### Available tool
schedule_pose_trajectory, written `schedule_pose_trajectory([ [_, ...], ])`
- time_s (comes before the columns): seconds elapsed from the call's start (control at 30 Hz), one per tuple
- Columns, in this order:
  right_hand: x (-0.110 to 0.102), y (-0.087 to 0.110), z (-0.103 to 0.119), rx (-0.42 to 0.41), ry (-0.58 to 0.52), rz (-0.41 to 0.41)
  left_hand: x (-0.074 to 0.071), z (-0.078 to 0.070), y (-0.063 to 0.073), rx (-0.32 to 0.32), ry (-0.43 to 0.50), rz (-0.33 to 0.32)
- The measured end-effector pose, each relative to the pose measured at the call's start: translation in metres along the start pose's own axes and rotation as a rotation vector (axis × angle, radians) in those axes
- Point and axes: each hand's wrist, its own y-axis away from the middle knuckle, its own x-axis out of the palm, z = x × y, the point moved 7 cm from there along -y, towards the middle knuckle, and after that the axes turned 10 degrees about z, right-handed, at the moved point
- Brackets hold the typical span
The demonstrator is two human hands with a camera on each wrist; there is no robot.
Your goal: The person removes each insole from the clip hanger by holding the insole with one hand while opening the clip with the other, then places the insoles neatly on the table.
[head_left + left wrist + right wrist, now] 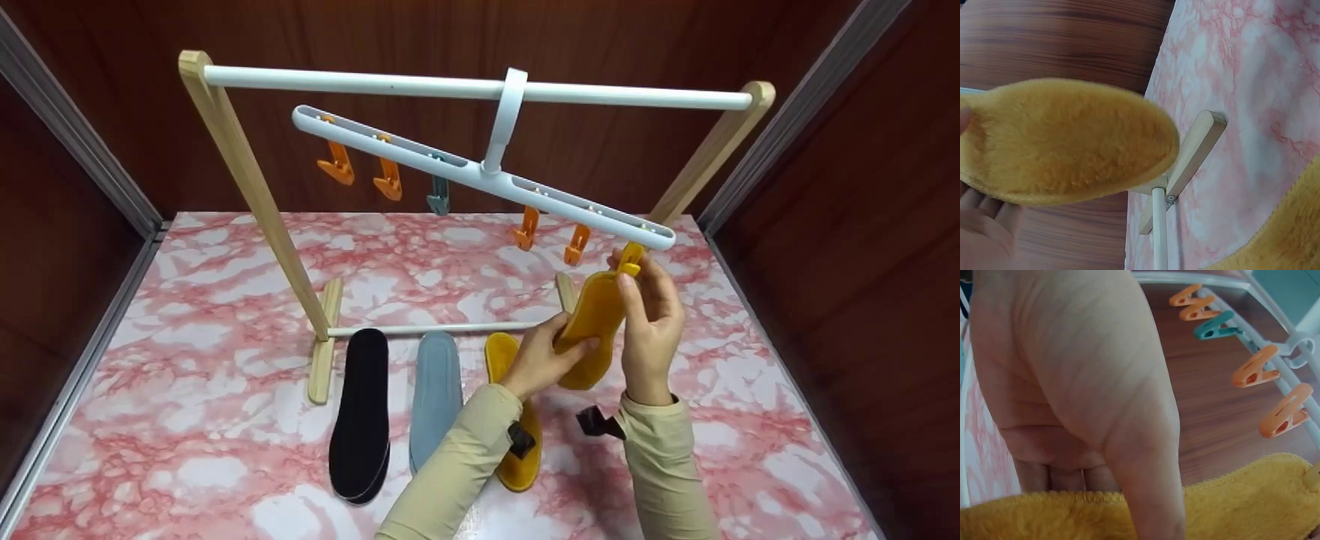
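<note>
A yellow plush insole point(591, 330) hangs tilted below the right end of a white clip hanger point(480, 176). My left hand point(546, 354) grips it around its middle, thumb across one face. At its top end, my right hand point(654, 322) pinches a yellow clip point(632, 259), which meets the insole's edge; whether it bites the insole is hard to tell. The left wrist view shows the fluffy face of the insole point(1078, 140). In the right wrist view, a hand point(1089, 382) covers part of the insole point(1241, 489).
Orange clips point(388, 176) and a dark green clip point(439, 193) hang along the hanger. It hooks on the white bar point(337, 79) of a wooden-legged rack point(255, 195). On the marbled surface lie a black insole point(361, 420), a grey-blue insole point(436, 397) and another yellow insole point(502, 356).
</note>
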Motion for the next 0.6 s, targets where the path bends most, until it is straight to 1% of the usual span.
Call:
schedule_pose_trajectory([
  [0.23,0.002,0.001,0.002,0.007,-0.063,0.034,0.002,-0.005,0.002,-0.013,0.026,0.034],
  [0.33,0.003,0.000,0.004,0.013,-0.056,0.041,0.004,-0.008,0.003,-0.009,0.038,0.047],
  [0.6,0.002,-0.002,0.006,-0.009,-0.070,0.060,0.005,-0.013,0.005,0.043,0.043,0.057],
])
